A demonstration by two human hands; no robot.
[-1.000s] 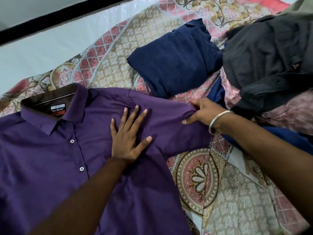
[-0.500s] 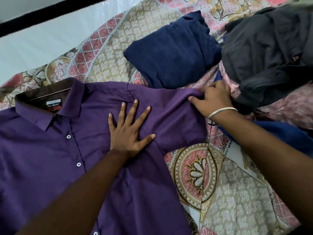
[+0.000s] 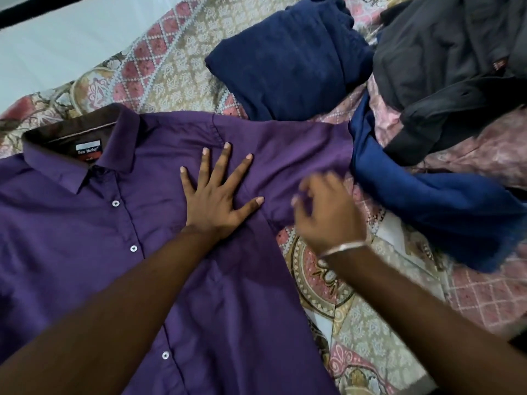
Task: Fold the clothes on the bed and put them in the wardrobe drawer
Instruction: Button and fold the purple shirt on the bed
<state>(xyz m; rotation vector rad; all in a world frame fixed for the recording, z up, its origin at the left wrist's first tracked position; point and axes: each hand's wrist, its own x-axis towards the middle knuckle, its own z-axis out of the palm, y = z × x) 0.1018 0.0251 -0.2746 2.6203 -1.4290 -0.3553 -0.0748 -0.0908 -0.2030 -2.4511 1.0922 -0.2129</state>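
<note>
Right hand (image 3: 328,212) pulled back, seemingly off sleeve (image 3: 299,158), left fingers (image 3: 225,166) flat

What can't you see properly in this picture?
Head view only:
- Right hand: motion-blurred, so its hold on the purple button-up shirt is unclear.
- Shirt's lower half: cut off by the bottom edge, partly under the left hand and its arm.
- Black garment: cut off at the right edge.
- Wardrobe drawer: out of frame.
</note>
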